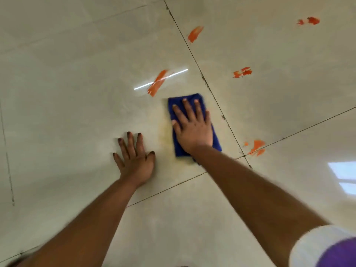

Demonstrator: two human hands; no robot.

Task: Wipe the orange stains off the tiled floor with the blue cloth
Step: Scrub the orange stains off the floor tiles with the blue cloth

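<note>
The right hand (192, 128) presses flat, fingers straight, on the folded cloth (216, 139); the left hand (134, 160) rests spread on the floor (77, 93) beside it. The cloth looks soft and light, best pushed under the palm; the nearest stain (157, 83) lies just beyond it.

right hand (193, 130) flat on blue cloth (216, 139) | left hand (135, 160) flat on tiled floor (67, 93) | orange stains (157, 82) all around, one just beyond cloth

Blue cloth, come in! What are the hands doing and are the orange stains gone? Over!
Right hand flat on blue cloth, left hand flat on floor. Five orange stains left, nearest just ahead. Nothing in the way.
</note>
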